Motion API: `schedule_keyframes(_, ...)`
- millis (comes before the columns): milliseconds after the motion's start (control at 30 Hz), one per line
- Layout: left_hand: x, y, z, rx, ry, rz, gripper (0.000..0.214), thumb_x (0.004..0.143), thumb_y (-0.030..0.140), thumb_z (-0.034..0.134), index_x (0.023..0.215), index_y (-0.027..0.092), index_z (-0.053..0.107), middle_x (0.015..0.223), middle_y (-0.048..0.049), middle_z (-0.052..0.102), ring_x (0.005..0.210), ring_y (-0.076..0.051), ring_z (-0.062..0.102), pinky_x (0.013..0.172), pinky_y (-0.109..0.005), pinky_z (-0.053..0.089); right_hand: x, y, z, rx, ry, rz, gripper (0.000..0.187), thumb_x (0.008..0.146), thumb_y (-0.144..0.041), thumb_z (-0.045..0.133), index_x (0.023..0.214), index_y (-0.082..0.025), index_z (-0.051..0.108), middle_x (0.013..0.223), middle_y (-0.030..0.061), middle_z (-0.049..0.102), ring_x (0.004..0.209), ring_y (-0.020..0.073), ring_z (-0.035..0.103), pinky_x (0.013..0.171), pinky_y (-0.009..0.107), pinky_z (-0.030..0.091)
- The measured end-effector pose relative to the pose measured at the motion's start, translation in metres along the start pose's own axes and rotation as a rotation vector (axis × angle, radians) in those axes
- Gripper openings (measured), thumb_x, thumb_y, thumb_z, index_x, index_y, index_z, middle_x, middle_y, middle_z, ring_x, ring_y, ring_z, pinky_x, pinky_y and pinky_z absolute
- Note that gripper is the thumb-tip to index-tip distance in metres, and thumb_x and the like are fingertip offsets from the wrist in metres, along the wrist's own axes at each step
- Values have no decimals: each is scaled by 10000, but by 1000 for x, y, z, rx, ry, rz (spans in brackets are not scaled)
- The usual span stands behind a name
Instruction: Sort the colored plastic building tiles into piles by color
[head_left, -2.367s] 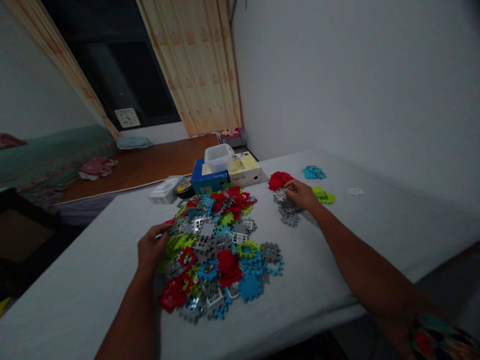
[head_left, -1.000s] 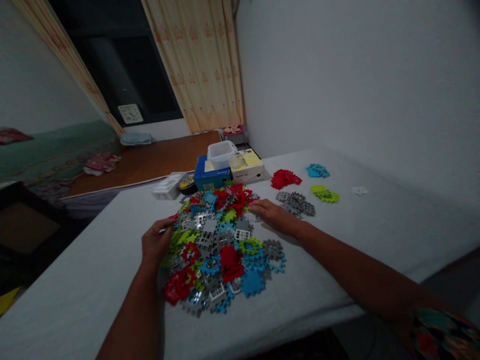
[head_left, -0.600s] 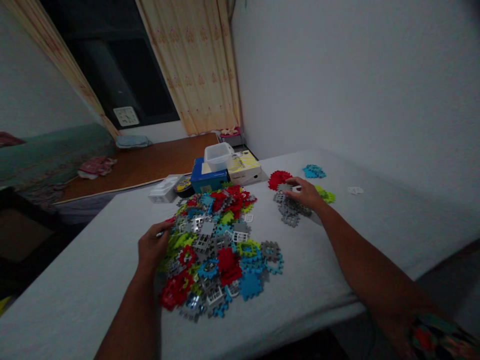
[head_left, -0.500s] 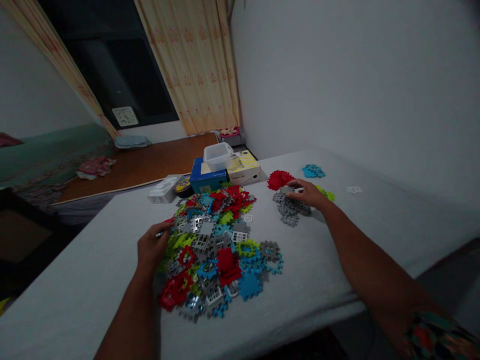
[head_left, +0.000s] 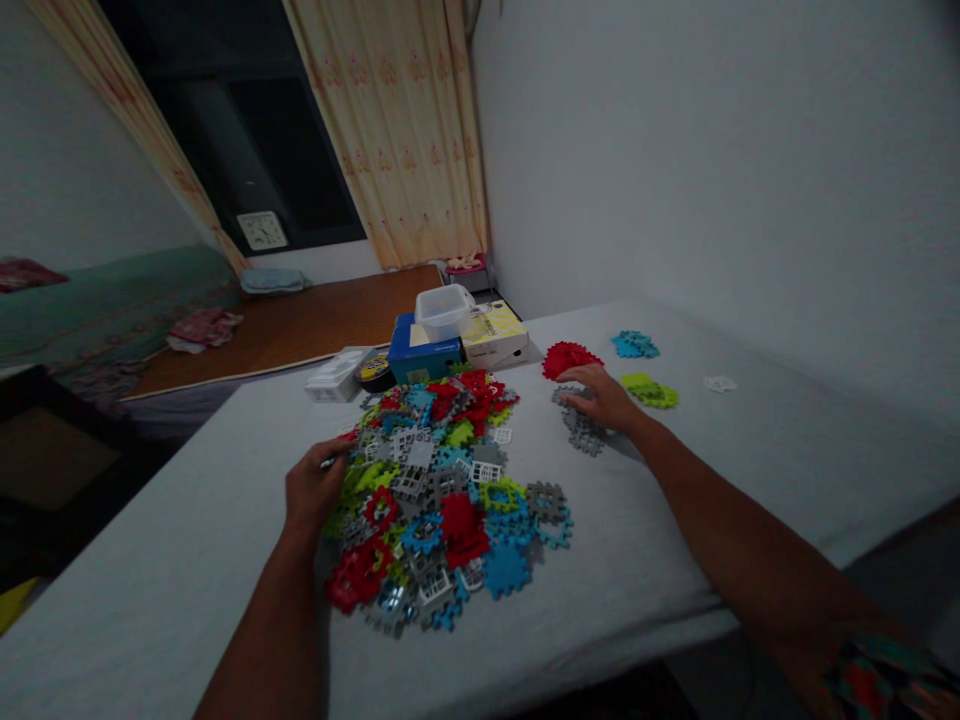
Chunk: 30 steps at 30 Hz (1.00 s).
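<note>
Plainly ample bare table (head_left: 765, 450) right of and before the grey heap (head_left: 585, 434), near edge well apart, red heap (head_left: 570, 358) just beyond, green heap (head_left: 651, 391) just right. Rests right hand (head_left: 604, 399) flat on that grey heap, fingers stretched toward the red heap, unclenched, heap running far to near. Curls left hand (head_left: 315, 490) at the left rim of the mixed pile (head_left: 457, 500); cannot tell whether holding a piece

Centre of surface (head_left: 750, 440): the mixed heap of plastic puzzle tiles (head_left: 442, 490) lies before you, with your left hand (head_left: 315, 487) at its left edge.
Right of heap: your right hand (head_left: 604, 395) lies on the grey tile stack (head_left: 586, 432).
Behind that stack: the red tile stack (head_left: 570, 357).
Right of it: the green tile stack (head_left: 649, 390), with the blue tile stack (head_left: 635, 344) behind that.
Behind heap: cardboard boxes (head_left: 491, 335), with a clear plastic tub (head_left: 445, 311) on top.
</note>
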<state>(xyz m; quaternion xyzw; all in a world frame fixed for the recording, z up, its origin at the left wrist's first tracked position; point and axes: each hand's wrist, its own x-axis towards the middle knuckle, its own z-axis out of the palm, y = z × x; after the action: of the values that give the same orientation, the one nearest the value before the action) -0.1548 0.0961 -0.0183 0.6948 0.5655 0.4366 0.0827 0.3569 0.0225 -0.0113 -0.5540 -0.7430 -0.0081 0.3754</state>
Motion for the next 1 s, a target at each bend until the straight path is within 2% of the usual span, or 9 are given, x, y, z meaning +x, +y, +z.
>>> schedule_keyframes(67,0,1,0,-8,4,2,292,748,388,564,889,216,753,1002,-40,759,940,-233,706,926,-399,559,2,-24,21,52,-59,-122,218,938,-289,567,1092,-205,696,1101,89,708,1044,228,610,962,411,470)
schedule_keyframes(133,-1,2,0,-7,9,-2,292,749,391,563,887,217,752,1003,-38,759,935,-231,705,924,-398,560,1,-49,44,59,-190,-223,236,967,-249,520,1126,-195,685,1097,88,708,1034,215,598,947,382,474)
schedule_keyframes(233,-1,2,0,5,8,1,292,751,383,550,883,218,753,1001,-37,758,938,-231,703,927,-402,557,-1,-75,68,-42,-344,-283,287,974,-243,519,1232,-196,637,1203,101,670,1105,226,551,945,383,461)
schedule_keyframes(333,-1,1,-1,19,-6,0,292,753,373,542,888,223,754,1006,-35,756,950,-233,700,932,-403,554,-1,-85,74,-181,-408,-265,261,977,-279,530,1198,-205,648,1208,106,659,1092,232,542,914,378,451)
schedule_keyframes(500,2,-3,-1,76,-91,4,360,808,386,512,1037,229,742,1120,-59,731,1040,-251,674,956,-430,539,-1,-85,68,-328,-436,-297,206,980,-236,499,1004,-156,687,997,108,697,941,223,580,855,335,437)
schedule_keyframes(667,1,4,12,108,-288,189,542,911,531,418,1234,175,669,1326,-122,635,1277,-278,546,1103,-503,413,-4,-80,64,-365,-333,-199,187,951,-202,518,1023,-162,685,931,105,706,876,221,616,802,324,439)
schedule_keyframes(800,-5,11,22,116,-407,313,570,961,550,333,1326,213,612,1420,-95,567,1354,-255,473,1150,-509,351,3,-69,58,-215,-105,-85,198,909,-167,536,1041,-168,684,978,94,720,909,205,642,837,303,464)
schedule_keyframes(900,-6,7,26,135,-406,351,583,936,600,378,1328,237,611,1408,-89,578,1335,-269,491,1143,-516,362,13,-46,39,-116,113,2,225,911,-188,506,1047,-172,684,1033,96,727,944,202,658,870,305,483)
schedule_keyframes(1000,-1,-2,29,149,-380,369,592,914,635,393,1244,228,669,1365,-107,610,1292,-288,532,1118,-515,394,14,-2,4,-102,299,177,248,919,-246,484,1060,-187,680,1045,99,729,941,221,670,866,334,500)
